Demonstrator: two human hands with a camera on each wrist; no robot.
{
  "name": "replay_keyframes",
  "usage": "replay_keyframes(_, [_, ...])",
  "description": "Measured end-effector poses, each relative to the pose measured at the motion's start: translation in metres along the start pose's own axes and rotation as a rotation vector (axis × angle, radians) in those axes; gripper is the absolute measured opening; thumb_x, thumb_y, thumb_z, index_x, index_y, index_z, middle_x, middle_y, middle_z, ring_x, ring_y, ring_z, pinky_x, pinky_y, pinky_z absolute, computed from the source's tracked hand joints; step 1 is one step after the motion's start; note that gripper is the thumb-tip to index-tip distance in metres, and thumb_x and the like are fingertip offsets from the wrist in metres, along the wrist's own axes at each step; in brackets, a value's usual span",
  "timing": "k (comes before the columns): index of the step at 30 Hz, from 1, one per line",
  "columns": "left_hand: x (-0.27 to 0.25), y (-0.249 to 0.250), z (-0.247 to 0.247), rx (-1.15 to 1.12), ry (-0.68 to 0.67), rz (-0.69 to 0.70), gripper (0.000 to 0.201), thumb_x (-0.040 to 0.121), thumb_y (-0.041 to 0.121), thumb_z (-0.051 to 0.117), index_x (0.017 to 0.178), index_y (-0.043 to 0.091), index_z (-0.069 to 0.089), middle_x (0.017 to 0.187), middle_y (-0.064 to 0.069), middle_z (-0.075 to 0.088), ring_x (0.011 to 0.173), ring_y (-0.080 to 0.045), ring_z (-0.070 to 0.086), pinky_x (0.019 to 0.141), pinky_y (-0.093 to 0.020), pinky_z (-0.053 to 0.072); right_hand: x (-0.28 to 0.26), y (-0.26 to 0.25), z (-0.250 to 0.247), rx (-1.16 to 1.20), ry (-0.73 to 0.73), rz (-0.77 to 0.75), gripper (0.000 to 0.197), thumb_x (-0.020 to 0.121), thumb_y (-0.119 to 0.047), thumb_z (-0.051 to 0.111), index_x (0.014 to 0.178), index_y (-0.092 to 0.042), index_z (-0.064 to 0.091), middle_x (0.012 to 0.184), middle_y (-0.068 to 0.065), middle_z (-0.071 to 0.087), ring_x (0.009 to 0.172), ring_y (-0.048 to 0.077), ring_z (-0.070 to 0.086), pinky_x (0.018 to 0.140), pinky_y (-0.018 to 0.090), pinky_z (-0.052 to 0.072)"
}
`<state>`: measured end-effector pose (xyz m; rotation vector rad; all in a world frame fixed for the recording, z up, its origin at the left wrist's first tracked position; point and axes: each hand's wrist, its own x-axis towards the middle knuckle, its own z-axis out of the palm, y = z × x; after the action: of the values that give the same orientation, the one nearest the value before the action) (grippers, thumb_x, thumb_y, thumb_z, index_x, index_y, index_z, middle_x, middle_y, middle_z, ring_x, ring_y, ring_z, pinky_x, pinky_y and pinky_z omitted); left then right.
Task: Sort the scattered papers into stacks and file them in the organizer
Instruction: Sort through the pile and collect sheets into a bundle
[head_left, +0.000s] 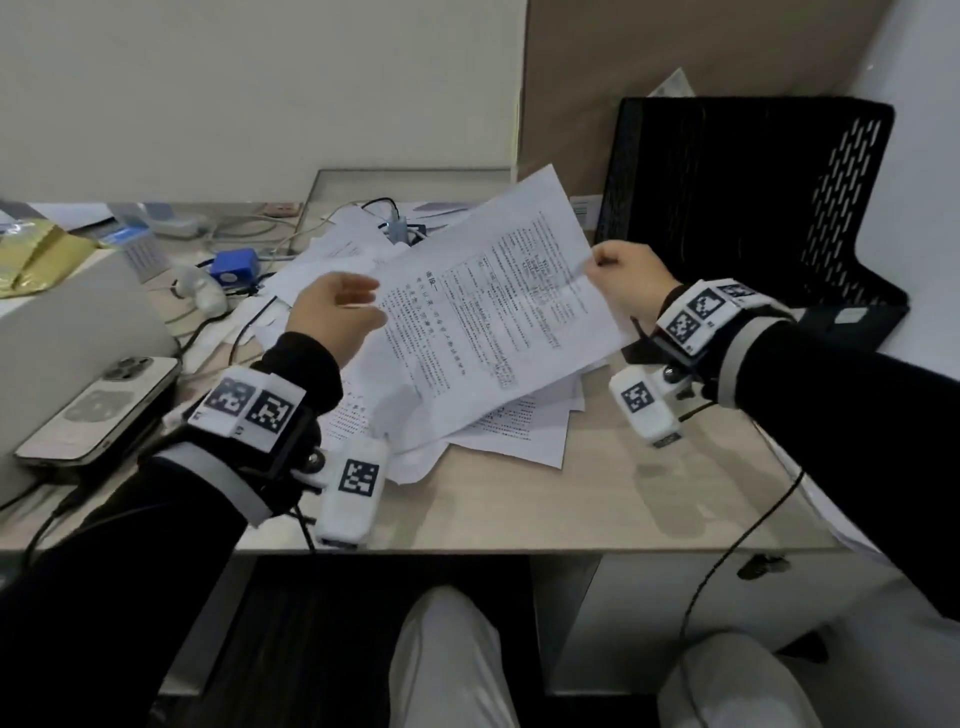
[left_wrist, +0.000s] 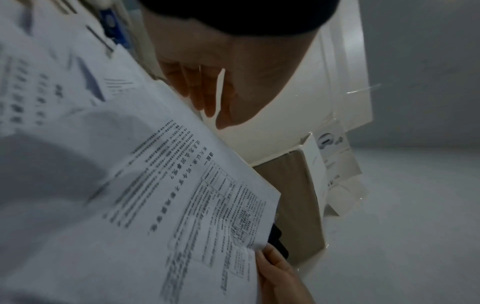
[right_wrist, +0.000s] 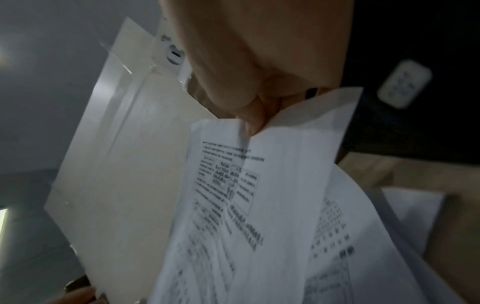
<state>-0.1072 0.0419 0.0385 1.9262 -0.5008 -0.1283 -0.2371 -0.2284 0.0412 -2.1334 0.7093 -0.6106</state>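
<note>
Both hands (head_left: 621, 280) hold sheet (head_left: 493, 312) tilted diagonally.

A printed sheet (head_left: 498, 312) is held above the desk (head_left: 597, 499) between the left hand (head_left: 332, 317), at its left edge, and the right hand (head_left: 628, 280), which pinches its right edge. Below it, a loose pile of papers (head_left: 514, 426) lies on the desk. The organizer (head_left: 743, 208) stands at the right rear, behind the right hand. A phone (head_left: 98, 410) lies at the far left, and a tangle of cables (head_left: 244, 312) sits behind the left hand.
</note>
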Motion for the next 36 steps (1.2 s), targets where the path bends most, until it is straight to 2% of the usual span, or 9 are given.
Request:
replay_keyframes(4, [0.003, 0.021, 0.001, 0.244, -0.029, 0.093, 0.072, 0.077, 0.021, 0.074, 0.140, 0.021, 0.040, 0.143, -0.003, 0.044, 0.129, -0.023, 0.043, 0.104, -0.035, 0.037, -0.002, -0.017, -0.024, 0.039, -0.095, -0.128, 0.023, 0.095, -0.007, 0.051, 0.079, -0.022, 0.060, 0.081, -0.006, 0.061, 0.074, 0.004, 0.058, 0.080, 0.022, 0.048])
replay_keyframes(6, [0.001, 0.027, 0.002, 0.297, -0.142, 0.043, 0.086, 0.076, 0.026, 0.075, 0.147, 0.021, 0.026, 0.144, -0.003, 0.044, 0.122, -0.024, 0.049, 0.101, -0.037, 0.040, -0.005, -0.022, -0.030, 0.059, -0.143, -0.149, 0.025, 0.095, -0.007, 0.051, 0.078, -0.024, 0.060, 0.080, -0.006, 0.062, 0.070, 0.000, 0.060, 0.077, 0.019, 0.050])
replay_keyframes(9, [-0.004, 0.026, 0.004, 0.448, -0.289, -0.021, 0.059, 0.079, 0.033, 0.071, 0.132, 0.016, 0.049, 0.121, -0.007, 0.061, 0.093, -0.023, 0.058, 0.084, -0.032, 0.046, -0.012, -0.030, -0.032, 0.083, -0.162, -0.173, 0.019, 0.096, -0.007, 0.051, 0.083, -0.016, 0.061, 0.077, -0.006, 0.062, 0.056, -0.010, 0.060, 0.060, 0.007, 0.046])
replay_keyframes(12, [-0.006, 0.009, 0.003, 0.317, -0.209, -0.106, 0.030, 0.083, 0.029, 0.068, 0.102, 0.006, 0.067, 0.102, -0.012, 0.067, 0.085, -0.026, 0.062, 0.081, -0.034, 0.050, -0.009, -0.025, -0.030, 0.107, -0.018, -0.163, 0.012, 0.094, -0.016, 0.055, 0.100, -0.012, 0.065, 0.088, -0.004, 0.064, 0.077, -0.003, 0.061, 0.070, 0.010, 0.047])
replay_keyframes(16, [-0.005, -0.021, -0.016, 0.133, 0.029, -0.302, 0.039, 0.087, 0.025, 0.063, 0.117, 0.000, 0.061, 0.107, -0.017, 0.065, 0.090, -0.029, 0.061, 0.082, -0.032, 0.047, -0.010, 0.003, -0.020, 0.024, 0.273, -0.040, 0.017, 0.089, -0.022, 0.059, 0.101, -0.012, 0.067, 0.094, -0.002, 0.063, 0.091, 0.013, 0.058, 0.083, 0.029, 0.047])
replay_keyframes(22, [-0.007, -0.047, -0.030, 0.078, 0.145, -0.424, 0.045, 0.091, 0.021, 0.059, 0.128, -0.005, 0.052, 0.127, -0.020, 0.059, 0.113, -0.034, 0.058, 0.082, -0.031, 0.039, -0.033, 0.033, 0.020, -0.172, -0.166, 0.264, 0.018, 0.089, -0.024, 0.062, 0.076, -0.015, 0.055, 0.073, 0.000, 0.058, 0.065, 0.015, 0.059, 0.053, 0.022, 0.040])
replay_keyframes(26, [-0.009, -0.048, -0.028, 0.066, 0.131, -0.413, 0.042, 0.092, 0.020, 0.058, 0.126, -0.004, 0.054, 0.127, -0.018, 0.059, 0.114, -0.033, 0.057, 0.082, -0.031, 0.039, -0.030, 0.042, 0.031, -0.258, -0.153, 0.333, 0.018, 0.087, -0.022, 0.065, 0.084, -0.008, 0.055, 0.087, 0.006, 0.063, 0.079, 0.021, 0.067, 0.061, 0.026, 0.047])
replay_keyframes(30, [-0.011, -0.049, -0.021, 0.058, 0.112, -0.406, 0.041, 0.092, 0.019, 0.058, 0.125, -0.004, 0.055, 0.124, -0.016, 0.060, 0.113, -0.034, 0.057, 0.085, -0.032, 0.041, -0.020, 0.050, 0.036, -0.234, -0.131, 0.431, 0.031, 0.085, -0.023, 0.069, 0.066, -0.011, 0.048, 0.063, 0.001, 0.057, 0.043, 0.008, 0.054, 0.043, 0.023, 0.037])
replay_keyframes(36, [-0.011, -0.057, -0.011, -0.030, 0.057, -0.457, 0.039, 0.087, 0.017, 0.064, 0.121, -0.002, 0.059, 0.118, -0.017, 0.064, 0.105, -0.033, 0.062, 0.100, -0.043, 0.046, -0.015, 0.047, 0.043, -0.303, -0.073, 0.398, 0.021, 0.087, -0.021, 0.065, 0.082, -0.002, 0.059, 0.087, 0.008, 0.058, 0.079, 0.023, 0.061, 0.063, 0.023, 0.042])
